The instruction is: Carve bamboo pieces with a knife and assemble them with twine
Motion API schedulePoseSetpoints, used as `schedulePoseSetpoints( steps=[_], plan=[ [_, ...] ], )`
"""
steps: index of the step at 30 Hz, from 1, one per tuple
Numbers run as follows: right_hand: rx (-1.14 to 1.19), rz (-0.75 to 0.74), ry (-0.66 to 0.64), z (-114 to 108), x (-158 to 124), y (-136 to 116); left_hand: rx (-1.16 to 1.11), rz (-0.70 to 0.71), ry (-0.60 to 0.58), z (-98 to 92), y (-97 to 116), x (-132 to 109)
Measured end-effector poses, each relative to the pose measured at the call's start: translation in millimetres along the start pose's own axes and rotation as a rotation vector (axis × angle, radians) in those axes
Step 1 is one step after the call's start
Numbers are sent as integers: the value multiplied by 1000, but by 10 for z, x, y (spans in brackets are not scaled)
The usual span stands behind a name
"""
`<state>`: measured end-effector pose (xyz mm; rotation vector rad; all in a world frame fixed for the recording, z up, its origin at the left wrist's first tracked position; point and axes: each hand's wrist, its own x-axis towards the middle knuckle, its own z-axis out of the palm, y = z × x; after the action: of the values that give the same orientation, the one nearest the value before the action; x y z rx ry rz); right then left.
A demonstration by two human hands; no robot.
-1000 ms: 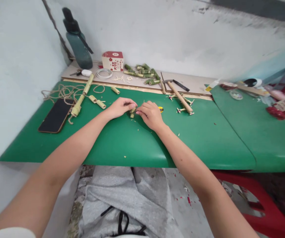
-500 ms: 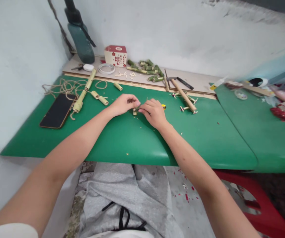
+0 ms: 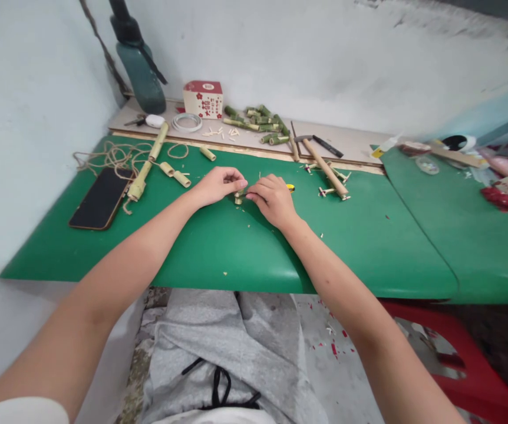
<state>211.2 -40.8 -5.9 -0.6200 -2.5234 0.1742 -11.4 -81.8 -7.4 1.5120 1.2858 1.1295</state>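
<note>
My left hand (image 3: 219,186) is closed in a pinch, its thumb and index fingertips at the top of a small bamboo piece (image 3: 238,199). From the other side my right hand (image 3: 273,199) reaches in, fingers curled and thumb pressed against the index finger at the same piece. The hands partly cover it, so its full shape is hidden. A yellow-ended object (image 3: 290,188) shows just past my right hand. Short cut bamboo tubes (image 3: 175,175) lie left of my left hand. To the right, a hammer (image 3: 325,168) rests across small bamboo-and-stick assemblies (image 3: 326,191).
A phone (image 3: 101,199), twine (image 3: 112,154) and a longer jointed bamboo piece (image 3: 147,168) lie at left on the green mat (image 3: 236,259). Along the back ledge stand a bottle (image 3: 141,73), a box (image 3: 203,100) and piled green bamboo (image 3: 260,122). A black marker (image 3: 328,146) lies behind the hammer.
The camera view has shifted slightly, so everything on the table sits a little further left. Both hands stay at the small bamboo piece with almost the same grip.
</note>
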Motion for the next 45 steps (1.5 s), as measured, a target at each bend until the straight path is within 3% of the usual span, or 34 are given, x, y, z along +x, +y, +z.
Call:
schedulePoseSetpoints(
  steps=[22,31,45],
  plan=[
    [-61,-16,-40,71,33,14,-1,-10,1,-1,-59,18],
    [27,-20,8,70,7,32,-9,-9,-15,3,-72,26],
    [-53,-57,61,131,6,40,97,-6,-7,5,-39,34]
  ],
)
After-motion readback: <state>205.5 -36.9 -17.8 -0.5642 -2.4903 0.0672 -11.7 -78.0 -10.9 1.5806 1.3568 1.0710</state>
